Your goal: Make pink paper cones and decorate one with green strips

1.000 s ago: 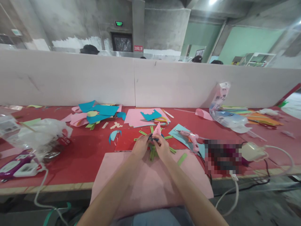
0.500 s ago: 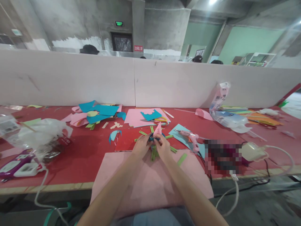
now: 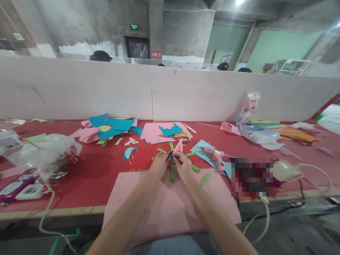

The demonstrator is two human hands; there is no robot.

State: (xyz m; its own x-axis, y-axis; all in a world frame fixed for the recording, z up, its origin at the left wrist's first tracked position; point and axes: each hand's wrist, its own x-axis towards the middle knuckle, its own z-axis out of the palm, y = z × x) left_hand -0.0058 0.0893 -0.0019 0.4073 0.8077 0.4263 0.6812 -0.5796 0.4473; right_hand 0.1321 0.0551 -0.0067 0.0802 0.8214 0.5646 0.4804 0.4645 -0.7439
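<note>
My left hand (image 3: 159,164) and my right hand (image 3: 183,165) meet at the middle of a paper craft, fingers closed on a small dark blue piece (image 3: 170,155). Its exact kind is mostly hidden by the fingertips. Around my hands green paper strips (image 3: 173,173) with dark marks fan out like rays. A pink paper cone or triangle (image 3: 179,146) points up just behind the fingers. Beneath lies a red board (image 3: 143,159), and nearer to me a large pink sheet (image 3: 159,202) spreads over the table edge.
A pink glue gun (image 3: 218,157) rests on light blue paper to the right. Scissors (image 3: 182,135) lie on stacked pink sheets (image 3: 148,131) behind. Blue and pink scraps (image 3: 114,125), a plastic bag (image 3: 53,152) and a purple-white power strip (image 3: 18,189) occupy the left.
Both hands stay at the same spot while the fingers shift slightly on the blue piece. The green strips have turned or moved a little to the right.
</note>
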